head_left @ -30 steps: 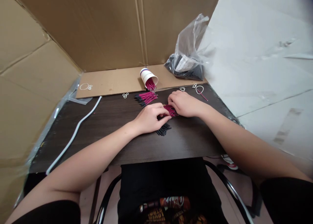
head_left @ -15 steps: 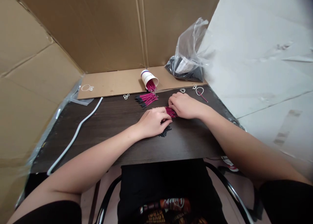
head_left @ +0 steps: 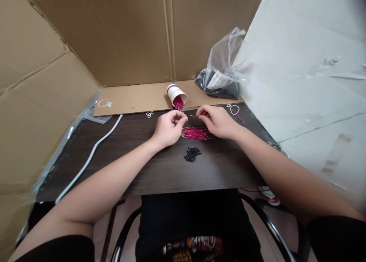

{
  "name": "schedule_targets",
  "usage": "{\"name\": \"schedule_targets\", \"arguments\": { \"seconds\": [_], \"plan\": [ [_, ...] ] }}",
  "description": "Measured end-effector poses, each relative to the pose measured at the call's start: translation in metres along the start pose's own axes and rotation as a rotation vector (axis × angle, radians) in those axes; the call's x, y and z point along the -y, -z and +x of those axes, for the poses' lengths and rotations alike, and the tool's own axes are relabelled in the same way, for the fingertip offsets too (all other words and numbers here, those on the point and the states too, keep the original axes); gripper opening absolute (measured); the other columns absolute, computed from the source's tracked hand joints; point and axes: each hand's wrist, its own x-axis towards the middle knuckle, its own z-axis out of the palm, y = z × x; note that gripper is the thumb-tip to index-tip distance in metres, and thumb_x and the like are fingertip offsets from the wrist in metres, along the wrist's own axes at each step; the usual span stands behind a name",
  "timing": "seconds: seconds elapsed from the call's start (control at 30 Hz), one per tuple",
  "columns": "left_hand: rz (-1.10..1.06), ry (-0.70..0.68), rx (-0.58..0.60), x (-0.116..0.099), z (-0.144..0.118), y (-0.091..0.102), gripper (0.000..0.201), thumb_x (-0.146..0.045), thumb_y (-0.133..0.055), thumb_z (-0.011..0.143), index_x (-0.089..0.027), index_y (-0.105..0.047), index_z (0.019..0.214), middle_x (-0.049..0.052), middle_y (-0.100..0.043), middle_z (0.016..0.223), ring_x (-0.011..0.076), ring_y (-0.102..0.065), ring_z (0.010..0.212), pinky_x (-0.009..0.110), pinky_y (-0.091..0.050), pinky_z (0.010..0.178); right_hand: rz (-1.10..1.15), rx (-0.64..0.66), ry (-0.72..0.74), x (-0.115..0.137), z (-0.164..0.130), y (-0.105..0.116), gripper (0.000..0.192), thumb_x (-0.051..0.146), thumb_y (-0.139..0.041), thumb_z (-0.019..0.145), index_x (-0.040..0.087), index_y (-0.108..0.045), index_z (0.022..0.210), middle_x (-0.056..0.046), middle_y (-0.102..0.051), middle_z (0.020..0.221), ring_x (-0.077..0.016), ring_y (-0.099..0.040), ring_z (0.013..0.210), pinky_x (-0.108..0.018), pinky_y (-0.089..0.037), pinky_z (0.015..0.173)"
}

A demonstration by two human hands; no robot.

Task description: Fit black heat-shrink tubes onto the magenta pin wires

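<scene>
My right hand [head_left: 219,121] pinches a thin wire [head_left: 193,116], its bare metal tip pointing left. Facing it a short way off, my left hand [head_left: 170,128] has thumb and forefinger pressed together; what lies between them is too small to make out. Below both hands a bundle of magenta wires [head_left: 196,133] with bare tips lies on the dark table [head_left: 160,170]. Nearer the front edge is a small heap of short black tubes [head_left: 192,154]. The magenta wires with black ends behind my left hand are now hidden by it.
A paper cup [head_left: 175,92] lies on its side with magenta wires spilling out. Behind, a clear bag [head_left: 221,77] of black pieces leans on cardboard. White rubber bands [head_left: 149,114] and a single magenta wire [head_left: 238,116] lie about. A pale cord [head_left: 91,155] runs along the left.
My left hand has lifted from the black tubes and moved up and left. My right hand has drawn a wire from the bundle and now holds it pointing at the left fingers.
</scene>
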Motion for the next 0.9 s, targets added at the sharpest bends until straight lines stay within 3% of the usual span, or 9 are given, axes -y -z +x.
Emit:
{"name": "schedule_targets", "arguments": {
  "seconds": [0.17,0.37,0.9],
  "plan": [
    [-0.200,0.160,-0.043,0.013,0.012,0.000,0.008,-0.019,-0.080,0.095,-0.015,-0.078,0.102,0.011,-0.081,0.096,0.0159,-0.071,0.077,0.032,-0.062,0.073,0.078,-0.107,0.016,0.008,-0.001,-0.003,0.016,0.027,-0.063,0.106,0.020,-0.076,0.109,-0.009,-0.080,0.100,-0.0235,-0.069,0.086,-0.040,-0.052,0.085],
    [-0.210,0.145,-0.002,0.012,0.007,-0.003,0.012,-0.021,-0.079,0.098,-0.013,-0.081,0.107,0.011,-0.082,0.098,0.0157,-0.074,0.077,0.036,-0.068,0.081,0.039,-0.183,0.075,0.012,-0.001,-0.002,0.016,0.029,-0.062,0.106,0.020,-0.074,0.100,-0.008,-0.078,0.097,-0.0238,-0.067,0.086,-0.040,-0.048,0.083],
    [-0.183,0.092,0.068,0.009,0.004,-0.005,0.010,-0.019,-0.076,0.097,-0.016,-0.082,0.104,0.009,-0.081,0.096,0.0165,-0.073,0.079,0.034,-0.065,0.079,-0.007,-0.090,0.135,0.012,-0.001,-0.002,0.016,0.026,-0.055,0.105,0.020,-0.068,0.096,-0.008,-0.069,0.092,-0.0219,-0.058,0.080,-0.037,-0.044,0.079]
  ]
}}
